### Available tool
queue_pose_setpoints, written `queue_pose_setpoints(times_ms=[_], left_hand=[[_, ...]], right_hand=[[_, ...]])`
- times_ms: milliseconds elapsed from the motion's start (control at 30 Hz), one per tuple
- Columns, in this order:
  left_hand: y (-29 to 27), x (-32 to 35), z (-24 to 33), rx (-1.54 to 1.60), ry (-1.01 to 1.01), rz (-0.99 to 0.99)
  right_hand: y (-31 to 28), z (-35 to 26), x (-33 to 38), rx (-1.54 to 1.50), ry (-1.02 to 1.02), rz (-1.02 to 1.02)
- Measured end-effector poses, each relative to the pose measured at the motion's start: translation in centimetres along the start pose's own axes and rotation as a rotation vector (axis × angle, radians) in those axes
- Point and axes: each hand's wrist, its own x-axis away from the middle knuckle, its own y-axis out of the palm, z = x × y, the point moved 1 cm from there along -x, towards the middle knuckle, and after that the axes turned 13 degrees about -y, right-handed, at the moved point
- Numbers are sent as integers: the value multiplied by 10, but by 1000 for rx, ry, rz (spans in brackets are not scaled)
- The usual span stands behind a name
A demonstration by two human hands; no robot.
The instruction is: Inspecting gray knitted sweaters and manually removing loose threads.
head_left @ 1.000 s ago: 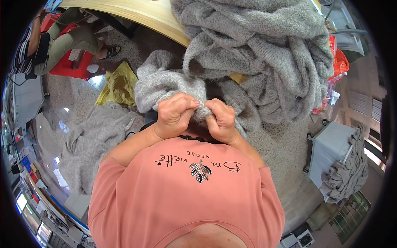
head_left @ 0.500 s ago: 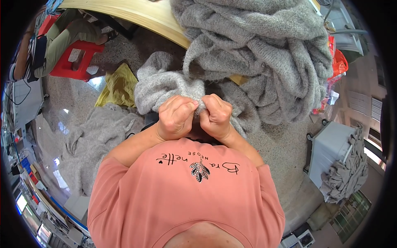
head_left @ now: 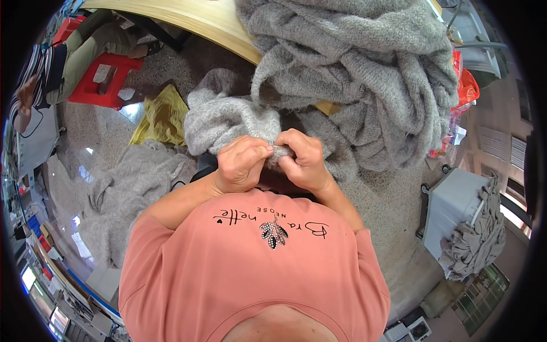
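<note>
In front of my chest, my left hand (head_left: 241, 163) and my right hand (head_left: 303, 159) pinch neighbouring bits of a fuzzy light grey knit fabric (head_left: 231, 122). Thumbs and fingertips of both hands are close together on its edge. The rest of this knit bunches up beyond my left hand and hangs below the table edge. Whether it is a finished garment or a loose piece, I cannot tell. A big heap of darker grey knit (head_left: 364, 62) drapes over the table edge, ahead and to the right of my hands.
The wooden table (head_left: 199, 23) runs across the top. On the floor at left lie more grey knit (head_left: 134, 182) and a yellow plastic bag (head_left: 162, 117). Another person (head_left: 80, 62) sits by a red stool (head_left: 105, 80). A wheeled white bin (head_left: 456, 199) with grey fabric stands right.
My right hand has turned and its fingers have loosened a little, showing more knit between the hands. My left hand keeps its pinch. The seated person's hand has moved at far left.
</note>
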Motion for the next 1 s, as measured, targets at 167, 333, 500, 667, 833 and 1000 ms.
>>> queue_pose_setpoints(times_ms=[167, 333, 500, 667, 833, 1000], left_hand=[[-3, -3, 1, -22, 47, 13], [-4, -7, 4, -102, 144, 13], [-4, -8, 4, -81, 142, -4], [-3, -7, 4, -93, 163, -24], [0, -6, 6, -112, 111, -3], [1, -6, 4, -87, 34, 27]], right_hand=[[2, 1, 5, -299, 263, 48], [-2, 3, 7, -317, 201, 26], [-7, 0, 3, -341, 209, -10], [-6, -6, 2, -309, 295, -31], [8, -1, -1, 180, -41, 132], [16, 2, 0, 269, -84, 223]])
